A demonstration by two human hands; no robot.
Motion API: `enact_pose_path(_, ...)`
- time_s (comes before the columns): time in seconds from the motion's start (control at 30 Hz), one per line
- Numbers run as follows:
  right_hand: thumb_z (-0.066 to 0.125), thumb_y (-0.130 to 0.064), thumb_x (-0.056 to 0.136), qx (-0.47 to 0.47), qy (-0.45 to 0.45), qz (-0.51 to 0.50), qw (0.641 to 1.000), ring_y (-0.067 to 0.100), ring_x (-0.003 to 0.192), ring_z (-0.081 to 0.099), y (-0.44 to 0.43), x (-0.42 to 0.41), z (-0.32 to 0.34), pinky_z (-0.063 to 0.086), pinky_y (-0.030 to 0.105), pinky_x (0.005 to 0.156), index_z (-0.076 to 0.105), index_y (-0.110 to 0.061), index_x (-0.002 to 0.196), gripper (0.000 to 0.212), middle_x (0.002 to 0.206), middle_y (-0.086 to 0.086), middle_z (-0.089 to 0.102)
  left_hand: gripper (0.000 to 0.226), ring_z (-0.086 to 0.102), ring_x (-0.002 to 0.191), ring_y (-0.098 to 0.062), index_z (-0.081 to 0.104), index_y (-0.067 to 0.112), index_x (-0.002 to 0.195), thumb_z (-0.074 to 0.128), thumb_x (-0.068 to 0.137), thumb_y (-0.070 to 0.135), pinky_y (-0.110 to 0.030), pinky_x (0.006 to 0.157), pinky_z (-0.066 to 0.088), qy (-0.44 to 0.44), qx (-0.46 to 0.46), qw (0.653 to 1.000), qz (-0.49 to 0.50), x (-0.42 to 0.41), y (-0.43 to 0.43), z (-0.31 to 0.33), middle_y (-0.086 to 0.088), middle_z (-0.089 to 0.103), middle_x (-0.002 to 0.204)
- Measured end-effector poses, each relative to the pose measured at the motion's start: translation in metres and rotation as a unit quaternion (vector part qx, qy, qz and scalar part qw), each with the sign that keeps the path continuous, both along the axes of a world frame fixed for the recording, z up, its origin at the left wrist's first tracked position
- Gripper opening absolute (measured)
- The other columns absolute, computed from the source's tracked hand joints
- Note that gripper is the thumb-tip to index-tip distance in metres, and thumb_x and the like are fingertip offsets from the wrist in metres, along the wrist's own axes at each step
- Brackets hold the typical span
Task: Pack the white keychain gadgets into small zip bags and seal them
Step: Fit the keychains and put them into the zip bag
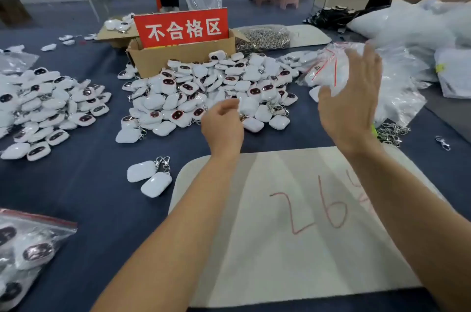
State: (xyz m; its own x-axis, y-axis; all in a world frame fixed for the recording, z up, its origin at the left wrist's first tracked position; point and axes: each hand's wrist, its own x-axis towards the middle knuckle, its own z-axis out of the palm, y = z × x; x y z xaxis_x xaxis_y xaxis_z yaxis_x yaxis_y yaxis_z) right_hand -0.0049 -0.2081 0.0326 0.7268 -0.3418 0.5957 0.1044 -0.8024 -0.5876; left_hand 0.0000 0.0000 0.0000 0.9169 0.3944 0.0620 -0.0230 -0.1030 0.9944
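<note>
White rounded keychain gadgets (204, 87), some with dark oval faces, heaped mid-bench before a cardboard box (183, 57), left hand (221, 125) curled at heap edge, grip unclear, right hand (349, 105) flat open near empty zip bags (328, 67), filled zip bag (30, 248) lower left holds gadgets.

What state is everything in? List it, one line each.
centre pile: gadgets loose, unbagged
left hand: fingers curled at centre pile, grip unclear
right hand: open, raised, holding nothing
cardboard box: open-topped, red sign upright
corner zip bag: filled with gadgets, lying flat
</note>
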Motion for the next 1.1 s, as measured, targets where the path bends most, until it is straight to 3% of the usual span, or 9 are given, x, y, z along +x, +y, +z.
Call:
enact_pose_path(0.1, 0.072, -0.015, 0.088, -0.063, 0.008, -0.065, 0.996, 0.034, 0.16, 0.006, -0.016, 0.024, 0.003, 0.003, 0.039, 0.129, 0.024, -0.016, 0.162, 0.089, 0.173, 0.016, 0.012, 0.043, 0.061, 0.068, 0.009, 0.074, 0.03, 0.081, 0.046, 0.081, -0.003, -0.007, 0.062, 0.044, -0.05, 0.001, 0.997, 0.054, 0.006, -0.003, -0.002, 0.014, 0.072, 0.084)
enact_pose_path(0.2, 0.069, -0.015, 0.091, -0.063, 0.085, -0.101, 0.989, 0.029, 0.159, 0.015, -0.024, 0.041, -0.004, 0.003, 0.042, 0.13, 0.02, -0.015, 0.163, 0.088, 0.168, 0.014, 0.028, 0.043, 0.065, 0.084, -0.008, 0.071, 0.036, 0.079, 0.047, 0.083, 0.0, -0.029, 0.076, 0.053, -0.077, 0.091, 0.993, 0.015, 0.004, -0.005, -0.005, 0.017, 0.069, 0.091)
enact_pose_path(0.3, 0.053, -0.007, 0.095, -0.022, 0.053, -0.113, 0.992, 0.002, 0.144, 0.034, -0.025, 0.042, -0.018, 0.011, 0.039, 0.128, 0.036, -0.018, 0.158, 0.065, 0.153, 0.01, 0.054, 0.042, 0.058, 0.101, -0.007, 0.072, 0.033, 0.081, 0.049, 0.083, -0.002, -0.033, 0.092, 0.048, -0.138, 0.197, 0.971, -0.017, 0.002, -0.003, -0.005, 0.047, 0.057, 0.095)
enact_pose_path(0.37, 0.045, -0.006, 0.098, -0.007, -0.004, -0.126, 0.992, -0.011, 0.118, 0.048, -0.025, 0.041, -0.023, 0.021, 0.031, 0.121, 0.053, -0.019, 0.147, 0.051, 0.133, 0.004, 0.07, 0.039, 0.058, 0.102, -0.01, 0.076, 0.024, 0.084, 0.051, 0.082, -0.005, -0.033, 0.093, 0.047, -0.174, 0.239, 0.955, -0.03, 0.002, -0.003, -0.008, 0.04, 0.059, 0.087)
enact_pose_path(0.47, 0.044, -0.009, 0.099, -0.026, -0.084, -0.101, 0.991, 0.019, 0.112, 0.065, -0.021, 0.034, -0.024, 0.029, 0.027, 0.107, 0.069, -0.016, 0.129, 0.039, 0.121, 0.003, 0.074, 0.036, 0.057, 0.101, -0.012, 0.079, 0.019, 0.089, 0.055, 0.081, -0.006, -0.034, 0.095, 0.046, -0.193, 0.295, 0.935, -0.031, 0.002, -0.007, -0.011, 0.025, 0.06, 0.085)
enact_pose_path(0.53, 0.048, -0.006, 0.099, -0.013, -0.12, -0.01, 0.993, 0.022, 0.109, 0.065, -0.007, 0.023, -0.027, 0.039, 0.027, 0.1, 0.072, -0.012, 0.123, 0.035, 0.115, 0.006, 0.075, 0.035, 0.056, 0.105, -0.011, 0.079, 0.02, 0.099, 0.059, 0.083, -0.004, -0.029, 0.097, 0.044, -0.19, 0.304, 0.933, -0.021, 0.001, -0.011, -0.012, 0.02, 0.062, 0.092)
enact_pose_path(0.73, 0.061, -0.008, 0.098, 0.173, 0.0, 0.228, 0.958, 0.002, 0.11, 0.07, 0.045, 0.003, -0.04, 0.052, 0.023, 0.099, 0.077, -0.026, 0.119, 0.031, 0.113, -0.012, 0.078, 0.065, 0.057, 0.102, 0.003, 0.048, 0.039, 0.146, 0.067, 0.086, 0.026, -0.005, 0.086, 0.038, -0.116, 0.201, 0.97, -0.074, 0.003, -0.014, -0.011, 0.022, 0.069, 0.112)
enact_pose_path(0.93, 0.082, -0.005, 0.082, 0.213, 0.039, 0.19, 0.958, -0.005, 0.088, 0.071, 0.048, 0.004, -0.041, 0.051, 0.012, 0.083, 0.08, -0.033, 0.085, 0.028, 0.086, -0.02, 0.076, 0.054, 0.076, 0.074, -0.019, 0.05, 0.031, 0.144, 0.057, 0.092, 0.048, -0.025, 0.067, 0.057, -0.014, -0.082, 0.99, -0.11, 0.011, -0.005, -0.007, 0.002, 0.077, 0.086)
enact_pose_path(1.1, 0.084, -0.006, 0.079, 0.165, 0.044, 0.202, 0.964, -0.006, 0.091, 0.063, 0.054, -0.005, -0.037, 0.044, 0.008, 0.081, 0.077, -0.04, 0.084, 0.035, 0.089, -0.019, 0.069, 0.052, 0.076, 0.084, -0.017, 0.062, 0.037, 0.127, 0.067, 0.08, 0.016, -0.042, 0.09, 0.06, 0.034, -0.043, 0.995, -0.086, 0.012, 0.001, -0.006, 0.001, 0.077, 0.084)
